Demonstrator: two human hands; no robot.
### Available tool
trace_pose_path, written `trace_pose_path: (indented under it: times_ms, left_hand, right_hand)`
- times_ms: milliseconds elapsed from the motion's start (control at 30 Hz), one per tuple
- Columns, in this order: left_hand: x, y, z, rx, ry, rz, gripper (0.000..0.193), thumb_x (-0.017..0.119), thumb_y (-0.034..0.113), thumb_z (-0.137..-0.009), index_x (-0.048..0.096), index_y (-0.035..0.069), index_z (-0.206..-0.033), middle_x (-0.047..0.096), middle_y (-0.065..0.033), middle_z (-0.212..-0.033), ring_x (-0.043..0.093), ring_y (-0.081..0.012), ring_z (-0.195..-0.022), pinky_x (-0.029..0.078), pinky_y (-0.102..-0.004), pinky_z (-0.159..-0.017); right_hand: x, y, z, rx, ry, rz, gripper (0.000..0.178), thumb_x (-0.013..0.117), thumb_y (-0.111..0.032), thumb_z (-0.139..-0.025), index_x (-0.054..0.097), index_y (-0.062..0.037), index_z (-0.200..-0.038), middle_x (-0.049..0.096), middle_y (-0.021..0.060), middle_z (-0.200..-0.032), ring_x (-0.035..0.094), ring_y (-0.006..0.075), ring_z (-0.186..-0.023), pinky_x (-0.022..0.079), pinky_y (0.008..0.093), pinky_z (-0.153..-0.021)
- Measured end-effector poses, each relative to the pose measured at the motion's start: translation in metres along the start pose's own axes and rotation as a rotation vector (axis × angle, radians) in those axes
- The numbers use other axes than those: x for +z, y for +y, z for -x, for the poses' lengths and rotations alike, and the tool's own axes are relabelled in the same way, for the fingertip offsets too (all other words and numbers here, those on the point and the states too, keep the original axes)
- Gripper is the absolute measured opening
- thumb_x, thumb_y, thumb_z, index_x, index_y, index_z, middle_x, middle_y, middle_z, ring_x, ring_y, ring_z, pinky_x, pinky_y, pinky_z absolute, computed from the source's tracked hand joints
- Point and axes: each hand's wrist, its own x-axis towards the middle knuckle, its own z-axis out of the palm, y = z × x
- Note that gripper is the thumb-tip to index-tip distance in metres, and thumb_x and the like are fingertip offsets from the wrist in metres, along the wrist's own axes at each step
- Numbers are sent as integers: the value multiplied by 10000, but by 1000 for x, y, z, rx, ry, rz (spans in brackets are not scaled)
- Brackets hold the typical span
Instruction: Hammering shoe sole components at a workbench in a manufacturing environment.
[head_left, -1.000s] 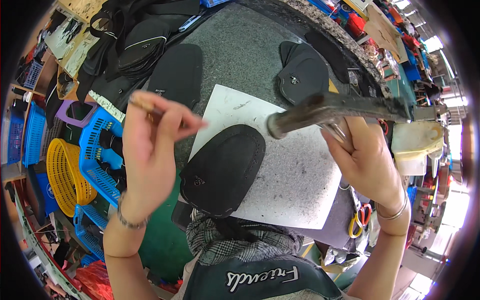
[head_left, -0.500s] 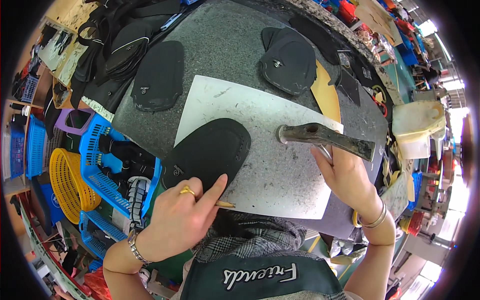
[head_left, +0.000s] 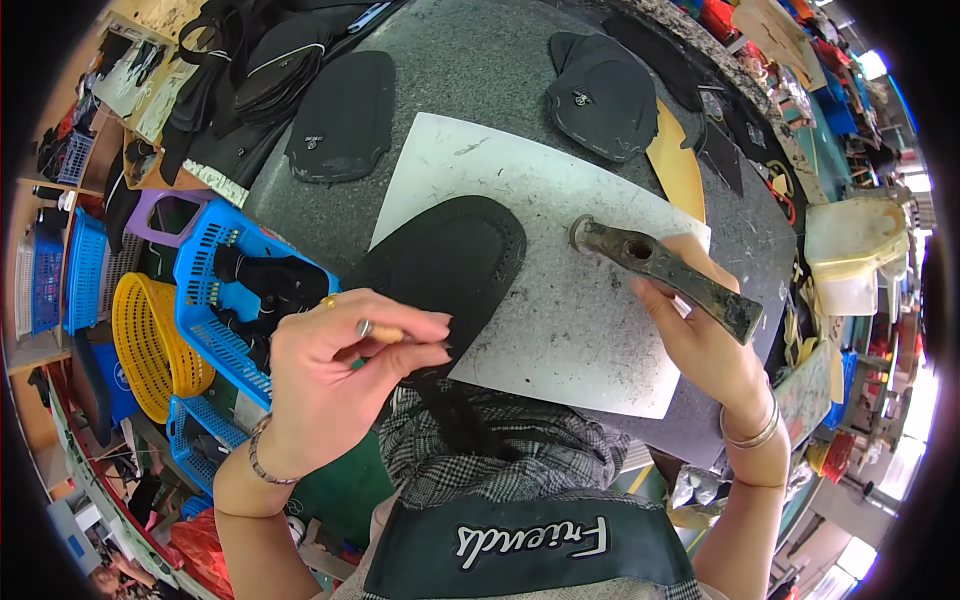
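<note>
Baskets stand left of the white sheet on the grey table, a black pad on the sheet's left is partly hidden by the left hand, fingers round a half-covered wooden tool, and the right hand grips a hammer over its right, handle mostly hidden.

White glare burns out the windows at my right; the pale sheet before me is bright, my left hand fairly sharp, and straight edges bow toward black corners.
</note>
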Motion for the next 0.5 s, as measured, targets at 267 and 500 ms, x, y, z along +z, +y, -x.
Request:
trace_pose_path:
  times_ms: [267,500]
  left_hand:
    - [9,-12,3,-145,-46,82,119,641,-141,-774,612,-70,-865,652,-88,-848,662,-122,-788,545,-222,-693]
    - [3,-10,4,-260,-129,38,134,608,-157,-790,620,-50,-870,663,-112,-891,663,-169,-886,538,-258,-801]
  right_hand:
    - [11,-15,-6,74,36,-81,162,600,-67,-881,496,-28,-999,578,156,-693,604,259,-586,454,327,-527]
    - [12,-18,-12,66,73,-42,158,600,-90,-899,457,-21,-908,483,79,-595,471,148,-505,389,296,-471]
